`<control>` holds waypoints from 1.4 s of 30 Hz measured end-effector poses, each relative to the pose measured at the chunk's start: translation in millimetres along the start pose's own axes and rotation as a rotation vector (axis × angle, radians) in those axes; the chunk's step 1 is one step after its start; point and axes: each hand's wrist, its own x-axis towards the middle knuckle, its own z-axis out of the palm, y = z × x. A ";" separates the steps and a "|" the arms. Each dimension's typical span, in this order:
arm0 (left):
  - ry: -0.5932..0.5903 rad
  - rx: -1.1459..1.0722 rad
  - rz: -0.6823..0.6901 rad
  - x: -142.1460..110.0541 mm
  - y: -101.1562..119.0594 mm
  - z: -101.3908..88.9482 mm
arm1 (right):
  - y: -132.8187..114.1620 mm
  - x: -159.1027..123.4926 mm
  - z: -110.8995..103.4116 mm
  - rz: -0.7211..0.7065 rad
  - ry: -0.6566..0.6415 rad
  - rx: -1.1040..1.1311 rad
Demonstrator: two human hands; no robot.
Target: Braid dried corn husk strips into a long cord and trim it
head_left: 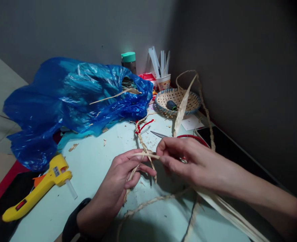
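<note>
A pale braid of dried plant fibre [143, 145], with a red tie [139, 128] near its far end, runs toward me into my left hand [128, 168]. The fingers of that hand are closed on the braid, and loose strands hang below them. My right hand [183, 159] pinches the end of a strand [150, 155] that crosses over the braid. Beneath the right forearm a wide pale husk strip [229, 215] trails to the lower right. Red-handled scissors [193, 137] lie partly hidden behind the right hand, one blade showing.
Left on the table [93, 168] lies a yellow glue gun [42, 190]. Behind it spreads a blue plastic bag [83, 94]. A woven basket [160, 104] holds a dark thread spool [171, 105]. A cup [164, 82] of glue sticks and a green-lidded bottle [129, 60] stand at the back.
</note>
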 end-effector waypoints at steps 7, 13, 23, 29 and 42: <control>-0.102 0.003 0.056 -3.5 -3.1 -2.2 | -15.5 -12.8 16.3 0.026 -0.100 -0.319; -0.097 -0.004 0.066 -3.7 -3.2 -2.5 | -18.5 -10.7 15.0 -0.008 -0.083 -0.383; 0.032 0.104 0.042 -4.7 -7.3 -0.2 | -19.3 -22.3 27.4 -0.083 -0.213 -0.406; 0.025 0.075 0.026 -3.2 -8.2 -0.6 | -19.3 -22.8 26.9 -0.083 -0.191 -0.281; -0.027 0.101 0.075 -4.9 -8.1 1.4 | -9.2 -7.9 34.1 0.015 -0.107 -0.065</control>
